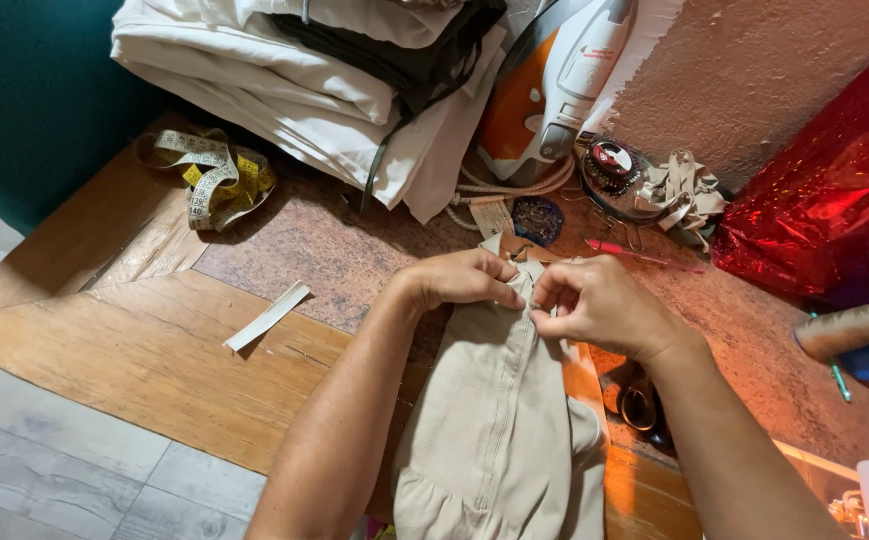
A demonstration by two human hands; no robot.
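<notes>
Head view: a beige garment [499, 420] lies flat on the table [154, 350], running from the bottom edge up to the middle, with a zip or seam down its length. It looks light, soft and limp; it would fold and slide under a pull, so it is best pinched at the stiffer seamed top edge, where both hands now are.

The left hand [459, 278] comes in from below, forearm slanting up across the cloth's left side, wrist bent, fingers [499, 270] curled shut on the garment's top edge. The right hand [599, 305] reaches in from the lower right, knuckles up, thumb and forefinger closed in a fine pinch at the same edge, just beside the left fingertips; whether it also holds a pin or needle is too small to tell.

Near by: a tape measure [216, 180], a white strip [267, 316], folded cloth [304, 70], an iron [554, 80], a thread cone [854, 328].
</notes>
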